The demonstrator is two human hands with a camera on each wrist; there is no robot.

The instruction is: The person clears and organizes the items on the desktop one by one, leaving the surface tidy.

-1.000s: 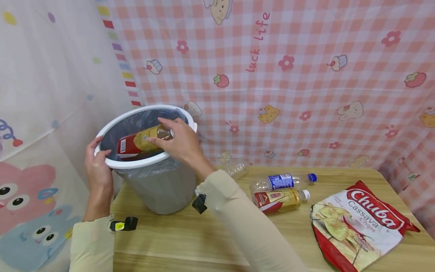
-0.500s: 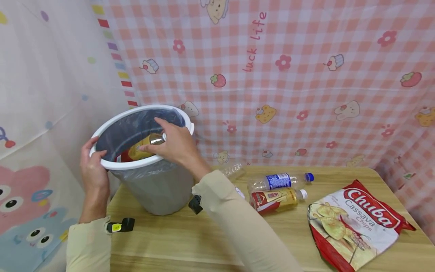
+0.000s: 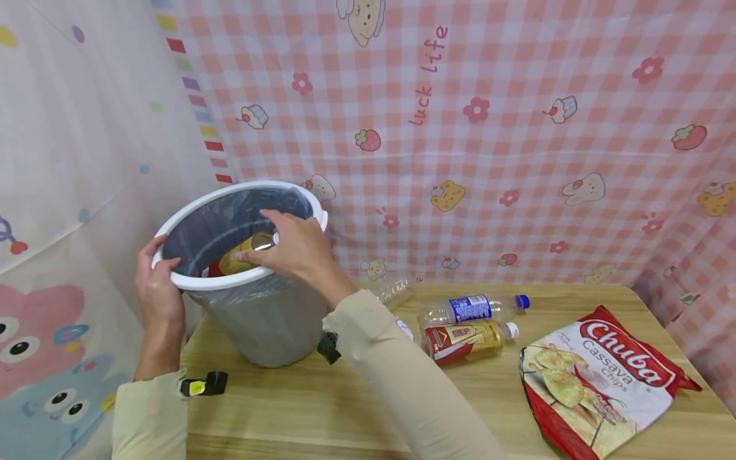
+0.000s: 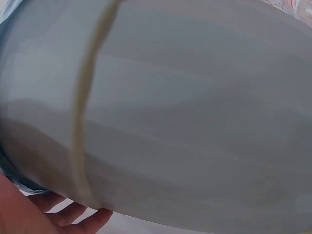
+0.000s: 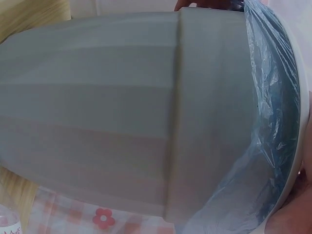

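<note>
A grey trash can with a white rim and a clear plastic liner leans slightly on the table. My left hand grips its rim at the left, thumb over the inside edge; the left wrist view shows fingers against the outer wall. My right hand reaches over the rim from the right and holds a plastic drink bottle by its neck end, thumb on the near side and index finger stretched out. The bottle, with yellow and red label, slants down into the can; its lower part is hidden behind the rim.
To the right on the wooden table lie a blue-capped clear bottle, a white-capped bottle with a red and yellow label, and a Chuba chip bag. Another clear bottle lies partly behind the right forearm.
My right hand has moved down and left with the bottle, which now sits deeper in the can, mostly below the rim. The left hand keeps its grip on the rim.
</note>
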